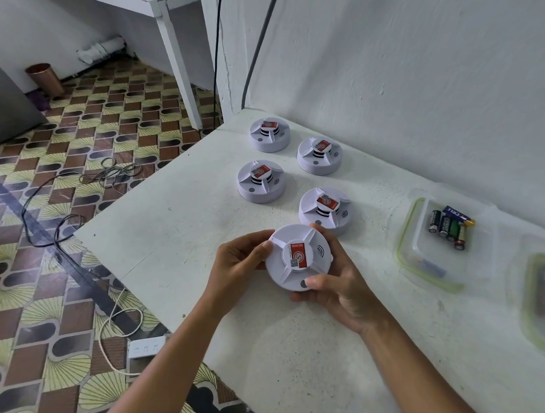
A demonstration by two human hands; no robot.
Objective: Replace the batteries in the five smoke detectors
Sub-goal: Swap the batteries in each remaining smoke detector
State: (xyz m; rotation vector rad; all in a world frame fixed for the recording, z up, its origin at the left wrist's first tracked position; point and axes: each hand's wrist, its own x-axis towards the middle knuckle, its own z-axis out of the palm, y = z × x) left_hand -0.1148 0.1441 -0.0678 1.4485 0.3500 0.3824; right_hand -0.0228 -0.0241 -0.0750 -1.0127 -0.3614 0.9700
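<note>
Smoke detector [298,257] gripped by both hands near table edge [143,275].

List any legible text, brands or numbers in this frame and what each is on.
"CELL": white letters on the blue battery pack in the clear green-rimmed plastic container; anything before it is unreadable.
Red labels on the held white round smoke detector and the four white round smoke detectors on the table: print and code squares too small to read.
Loose dark cylindrical batteries: wrapper print blurred.
</note>
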